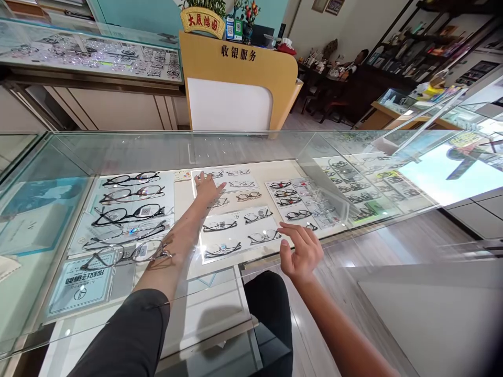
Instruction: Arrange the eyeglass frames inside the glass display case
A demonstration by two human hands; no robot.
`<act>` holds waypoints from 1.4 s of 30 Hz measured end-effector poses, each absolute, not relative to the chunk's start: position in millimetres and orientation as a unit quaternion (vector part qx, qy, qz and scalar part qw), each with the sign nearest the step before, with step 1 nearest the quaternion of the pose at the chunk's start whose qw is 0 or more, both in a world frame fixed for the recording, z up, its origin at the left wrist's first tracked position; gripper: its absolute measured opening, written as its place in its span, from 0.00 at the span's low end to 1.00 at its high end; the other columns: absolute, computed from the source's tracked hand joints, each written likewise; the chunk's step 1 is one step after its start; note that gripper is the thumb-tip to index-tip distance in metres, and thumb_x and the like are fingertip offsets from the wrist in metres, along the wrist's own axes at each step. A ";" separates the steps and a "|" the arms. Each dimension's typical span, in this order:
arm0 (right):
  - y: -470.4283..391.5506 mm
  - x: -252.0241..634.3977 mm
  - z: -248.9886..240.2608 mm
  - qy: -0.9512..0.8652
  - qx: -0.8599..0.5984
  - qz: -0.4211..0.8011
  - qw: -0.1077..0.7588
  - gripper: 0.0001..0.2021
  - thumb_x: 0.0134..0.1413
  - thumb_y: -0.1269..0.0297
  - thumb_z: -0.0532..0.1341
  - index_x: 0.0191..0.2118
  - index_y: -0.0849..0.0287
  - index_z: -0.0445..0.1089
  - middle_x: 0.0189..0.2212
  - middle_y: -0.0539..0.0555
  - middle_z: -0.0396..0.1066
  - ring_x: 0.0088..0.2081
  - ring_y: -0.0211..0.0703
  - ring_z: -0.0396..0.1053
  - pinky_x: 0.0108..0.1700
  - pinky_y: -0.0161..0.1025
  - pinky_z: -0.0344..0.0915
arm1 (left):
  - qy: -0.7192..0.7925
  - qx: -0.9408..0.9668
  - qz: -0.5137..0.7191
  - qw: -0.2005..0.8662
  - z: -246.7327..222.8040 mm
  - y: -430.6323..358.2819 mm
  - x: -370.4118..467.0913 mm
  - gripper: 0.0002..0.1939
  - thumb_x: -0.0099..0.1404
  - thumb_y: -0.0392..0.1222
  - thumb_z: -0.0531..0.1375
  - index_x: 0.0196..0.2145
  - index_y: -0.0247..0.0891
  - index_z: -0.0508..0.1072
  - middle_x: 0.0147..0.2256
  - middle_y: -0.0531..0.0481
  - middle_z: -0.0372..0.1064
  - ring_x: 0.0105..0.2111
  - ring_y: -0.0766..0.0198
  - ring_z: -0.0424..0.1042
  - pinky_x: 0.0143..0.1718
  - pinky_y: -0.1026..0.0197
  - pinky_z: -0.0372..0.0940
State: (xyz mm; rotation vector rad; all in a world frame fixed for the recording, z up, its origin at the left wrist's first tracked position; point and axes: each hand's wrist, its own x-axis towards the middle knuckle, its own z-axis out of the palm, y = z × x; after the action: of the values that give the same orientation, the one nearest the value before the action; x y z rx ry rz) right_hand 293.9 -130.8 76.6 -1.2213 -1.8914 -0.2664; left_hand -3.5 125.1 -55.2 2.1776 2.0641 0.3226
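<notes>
My left hand (208, 187) reaches into the glass display case with fingers spread, over the back row of eyeglasses. Its fingertips partly cover a pair of eyeglasses (216, 174); whether they touch it I cannot tell. Brown-framed eyeglasses (249, 196) lie just right of that wrist. My right hand (302, 251) is held at the case's front edge, thumb apart and fingers loosely bent, with nothing in it. Nearest to it are thin-rimmed eyeglasses (264, 237) on a white display card (240, 246). Dark eyeglasses (129, 213) lie in a column left of my left forearm.
A glass pane (137, 285) crosses the front of the case. Red-and-black eyeglasses (288, 201) lie farther right. A blue printed card (80, 283) is at the front left. Behind stands a yellow counter (236, 70); a person (356, 63) is in the far background.
</notes>
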 end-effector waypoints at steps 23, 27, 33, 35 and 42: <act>-112.0 299.8 62.8 -0.758 -0.528 -0.119 0.365 0.15 0.71 0.59 0.54 0.43 0.58 0.78 0.46 0.58 0.82 0.45 0.54 0.75 0.49 0.47 0.64 | 0.499 0.855 0.100 0.098 7.7 -123.2 17.1 0.18 0.72 0.45 0.64 0.56 0.36 0.74 0.58 0.36 0.73 0.60 0.42 0.65 0.58 0.42 0.57; -108.9 300.2 66.7 -0.756 -0.568 -0.097 0.311 0.16 0.68 0.58 0.54 0.44 0.58 0.78 0.46 0.60 0.81 0.47 0.57 0.72 0.48 0.49 0.62 | 0.458 0.873 -0.017 0.166 27.7 -180.7 -18.8 0.09 0.73 0.45 0.64 0.45 0.38 0.77 0.51 0.40 0.77 0.57 0.44 0.69 0.59 0.44 0.58; -87.7 292.6 108.1 -0.794 -0.586 -0.026 0.159 0.14 0.67 0.59 0.56 0.42 0.59 0.78 0.49 0.62 0.79 0.53 0.60 0.73 0.50 0.50 0.65 | 0.499 0.826 -0.111 0.239 88.3 -260.9 -94.7 0.10 0.77 0.47 0.60 0.42 0.40 0.79 0.38 0.44 0.80 0.40 0.51 0.76 0.39 0.54 0.59; -70.9 283.0 137.1 -0.798 -0.599 0.020 0.066 0.15 0.69 0.57 0.57 0.44 0.58 0.80 0.51 0.61 0.79 0.52 0.58 0.74 0.47 0.49 0.66 | 0.506 0.823 -0.104 0.237 107.3 -282.1 -125.1 0.15 0.79 0.48 0.58 0.36 0.40 0.78 0.36 0.45 0.79 0.36 0.53 0.75 0.35 0.55 0.56; -41.1 195.9 237.6 -0.836 -0.540 0.100 0.001 0.14 0.69 0.55 0.63 0.48 0.54 0.84 0.51 0.56 0.81 0.50 0.54 0.76 0.45 0.46 0.66 | 0.609 0.754 -0.091 0.230 115.2 -329.0 -223.1 0.16 0.78 0.53 0.59 0.37 0.40 0.78 0.38 0.44 0.81 0.39 0.50 0.77 0.35 0.54 0.56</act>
State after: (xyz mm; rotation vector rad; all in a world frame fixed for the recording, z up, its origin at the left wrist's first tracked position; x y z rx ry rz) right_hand 195.9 -41.1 237.6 -1.6969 -2.6240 0.3132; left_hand -223.1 -329.0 115.2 2.0732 1.6760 -0.2491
